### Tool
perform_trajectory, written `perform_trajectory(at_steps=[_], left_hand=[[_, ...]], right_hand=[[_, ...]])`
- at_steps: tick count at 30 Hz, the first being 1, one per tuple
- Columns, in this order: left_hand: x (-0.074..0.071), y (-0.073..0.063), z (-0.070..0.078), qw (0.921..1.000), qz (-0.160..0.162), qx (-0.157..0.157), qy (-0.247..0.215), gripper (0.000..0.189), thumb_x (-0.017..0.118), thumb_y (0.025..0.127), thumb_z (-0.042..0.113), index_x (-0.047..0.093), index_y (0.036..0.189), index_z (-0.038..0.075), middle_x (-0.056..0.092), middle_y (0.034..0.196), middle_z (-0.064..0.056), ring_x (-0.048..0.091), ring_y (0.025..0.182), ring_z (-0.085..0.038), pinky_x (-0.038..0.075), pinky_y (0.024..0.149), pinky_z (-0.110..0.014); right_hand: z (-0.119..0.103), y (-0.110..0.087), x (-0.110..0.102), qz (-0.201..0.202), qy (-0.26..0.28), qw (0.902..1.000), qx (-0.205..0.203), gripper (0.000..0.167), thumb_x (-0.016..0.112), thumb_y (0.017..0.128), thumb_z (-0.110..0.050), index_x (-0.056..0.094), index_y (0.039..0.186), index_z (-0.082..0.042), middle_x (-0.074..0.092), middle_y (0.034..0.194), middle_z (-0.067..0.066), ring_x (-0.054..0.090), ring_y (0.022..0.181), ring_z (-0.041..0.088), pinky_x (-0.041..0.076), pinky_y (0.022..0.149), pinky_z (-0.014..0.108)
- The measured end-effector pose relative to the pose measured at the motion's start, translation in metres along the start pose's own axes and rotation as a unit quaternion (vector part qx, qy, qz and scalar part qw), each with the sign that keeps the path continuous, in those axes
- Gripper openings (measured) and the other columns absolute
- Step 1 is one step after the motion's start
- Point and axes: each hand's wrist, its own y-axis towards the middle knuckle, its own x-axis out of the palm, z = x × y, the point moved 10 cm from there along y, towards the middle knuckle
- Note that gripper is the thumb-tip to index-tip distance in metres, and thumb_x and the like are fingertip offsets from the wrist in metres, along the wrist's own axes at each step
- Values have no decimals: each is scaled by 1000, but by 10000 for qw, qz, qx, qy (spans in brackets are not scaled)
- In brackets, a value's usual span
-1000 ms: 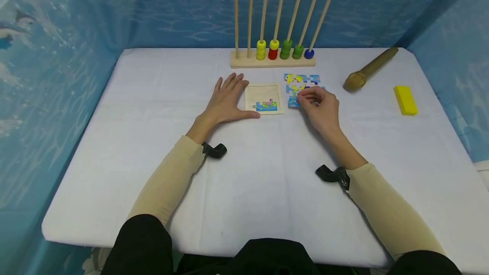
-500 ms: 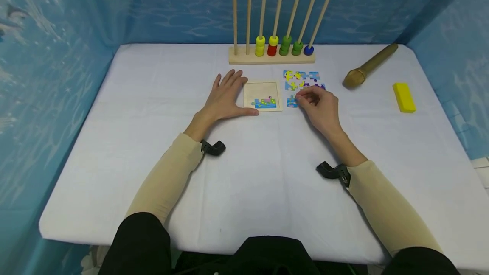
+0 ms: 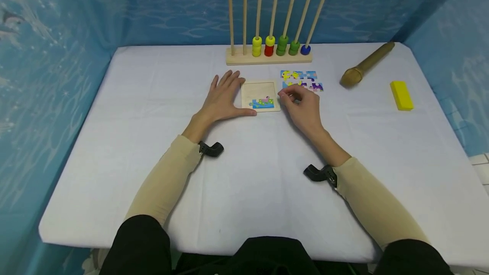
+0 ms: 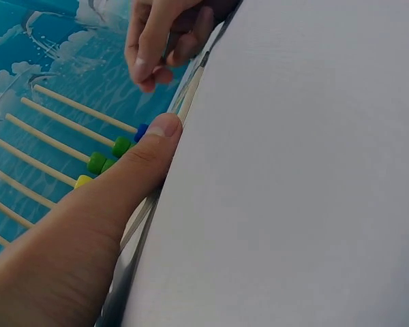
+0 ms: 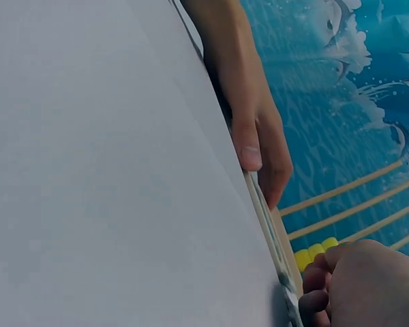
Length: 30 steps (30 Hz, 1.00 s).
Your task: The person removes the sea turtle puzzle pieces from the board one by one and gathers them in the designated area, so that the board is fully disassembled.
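Note:
A square wooden puzzle tray [image 3: 253, 89] lies on the table in the head view, with a joined strip of blue and green picture pieces [image 3: 263, 104] along its lower side. My left hand [image 3: 223, 96] rests against the tray's left side, fingers straight and spread, thumb along the near edge. At the tray's right edge, my right hand [image 3: 303, 106] has thumb and index finger together in a pinch; the puzzle piece between them is mostly hidden. Loose puzzle pieces [image 3: 295, 75] lie in rows just beyond the right hand, which covers part of them.
Behind the tray stands a wooden bead rack [image 3: 244, 59] with several upright rods and coloured beads. A brown-green club-shaped object [image 3: 366, 65] and a yellow block [image 3: 401, 95] lie to the right on the white-covered table [image 3: 244, 173]. Blue curtains [image 3: 172, 12] surround it.
My right hand has moved left from the loose pieces to the tray's right edge. The left hand stays at the tray. The head view has shifted slightly.

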Motion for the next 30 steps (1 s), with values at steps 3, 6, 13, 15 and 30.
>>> perform_trajectory(at_steps=[3, 6, 13, 15, 30], left_hand=[[-1, 0, 1, 10000, 28, 31, -37, 115, 74, 74, 84, 38, 162, 19, 22, 176, -5, 5, 166, -24, -3, 132, -54], [-1, -1, 2, 9999, 46, 44, -78, 115, 74, 74, 84, 38, 161, 19, 21, 176, -5, 5, 166, -23, -4, 132, -53], [-1, -1, 0, 9999, 51, 62, -124, 115, 73, 74, 85, 38, 162, 19, 21, 177, -4, 4, 166, -22, -5, 132, -52], [-1, -2, -1, 9999, 42, 59, -111, 115, 73, 74, 85, 37, 162, 19, 20, 177, -4, 4, 166, -22, -5, 132, -53], [-1, -2, 0, 9999, 76, 91, -55, 114, 73, 75, 85, 38, 161, 19, 21, 177, -5, 5, 166, -24, -3, 132, -54]], right_hand=[[-8, 3, 15, -97, 105, 9999, -37, 15, 70, 102, -18, 79, 105, -5, 78, 98, 8, 63, 75, 14, 46, 71, 17], [-14, 5, 31, -311, -41, 9995, -39, 18, 66, 104, -19, 78, 107, -6, 78, 100, 8, 64, 79, 16, 46, 72, 19], [-23, 7, 53, -709, -568, 9958, -58, 24, 63, 107, -22, 77, 107, -2, 73, 91, 11, 55, 69, 20, 39, 64, 26], [-24, 7, 55, -754, -611, 9953, -72, 23, 63, 106, -20, 77, 106, -1, 71, 87, 11, 54, 68, 20, 39, 63, 26], [-31, 9, 66, -1266, -1661, 9779, 44, 25, 54, 108, -14, 71, 102, 3, 64, 88, 15, 59, 79, 29, 46, 75, 43]])
